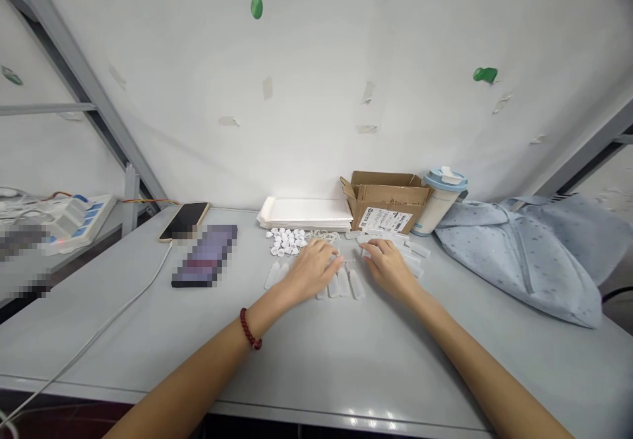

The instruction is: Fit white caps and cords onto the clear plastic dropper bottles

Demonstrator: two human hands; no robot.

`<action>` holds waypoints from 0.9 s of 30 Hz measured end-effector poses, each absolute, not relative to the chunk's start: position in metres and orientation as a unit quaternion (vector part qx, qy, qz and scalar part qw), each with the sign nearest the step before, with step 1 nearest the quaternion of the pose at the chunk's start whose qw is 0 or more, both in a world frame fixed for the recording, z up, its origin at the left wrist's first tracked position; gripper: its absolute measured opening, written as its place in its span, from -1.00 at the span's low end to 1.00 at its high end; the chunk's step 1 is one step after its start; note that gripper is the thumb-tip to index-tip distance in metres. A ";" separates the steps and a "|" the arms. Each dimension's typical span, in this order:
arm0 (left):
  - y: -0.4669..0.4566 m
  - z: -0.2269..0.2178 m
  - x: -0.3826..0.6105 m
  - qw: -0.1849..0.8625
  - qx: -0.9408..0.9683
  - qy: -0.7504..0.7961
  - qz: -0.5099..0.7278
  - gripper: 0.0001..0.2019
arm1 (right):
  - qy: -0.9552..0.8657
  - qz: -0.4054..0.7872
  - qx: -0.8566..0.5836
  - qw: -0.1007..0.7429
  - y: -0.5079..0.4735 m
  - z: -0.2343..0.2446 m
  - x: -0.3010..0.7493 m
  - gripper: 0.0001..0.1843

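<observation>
Over a row of small translucent plastic bottles (356, 285) rests my left hand (310, 270), fingers bent and thumb apart from them, with nothing visible in its grip. It hides the middle of the row. My right hand (390, 269) is just to the right, palm down, its fingers loosely curved and thumb apart. Beneath and beyond it lie more loose translucent bottles (418, 249), partly covered by the hand. A heap of small white caps (287, 241) lies behind my left hand, beside a pile of small clear-white pieces (322, 235) too small to make out.
Behind the hands are a stack of white trays (306, 213), an open cardboard box (390, 195) and a blue-lidded cup (442, 205). Pale blue patterned cloth (514, 261) covers the right side. At left lie a phone (184, 221) with a cable (119, 314) and a blurred dark object (205, 258).
</observation>
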State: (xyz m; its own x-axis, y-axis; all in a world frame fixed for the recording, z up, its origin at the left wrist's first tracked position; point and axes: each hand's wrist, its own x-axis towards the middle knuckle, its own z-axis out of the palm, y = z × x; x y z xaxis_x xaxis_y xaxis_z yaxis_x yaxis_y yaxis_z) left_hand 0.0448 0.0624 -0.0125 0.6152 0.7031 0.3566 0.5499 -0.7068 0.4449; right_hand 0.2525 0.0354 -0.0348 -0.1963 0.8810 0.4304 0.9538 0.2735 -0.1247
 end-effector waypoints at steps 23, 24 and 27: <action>0.083 -0.016 0.036 0.103 0.906 0.385 0.143 -0.51 | -0.730 -0.141 -0.668 0.029 0.024 -0.023 0.236 -0.70; 0.083 -0.017 0.036 0.102 0.906 0.385 0.141 -0.50 | -0.730 -0.134 -0.670 0.026 0.024 -0.022 0.235 -0.70; 0.083 -0.017 0.037 0.101 0.906 0.384 0.143 -0.50 | -0.733 -0.113 -0.670 0.020 0.024 -0.020 0.234 -0.69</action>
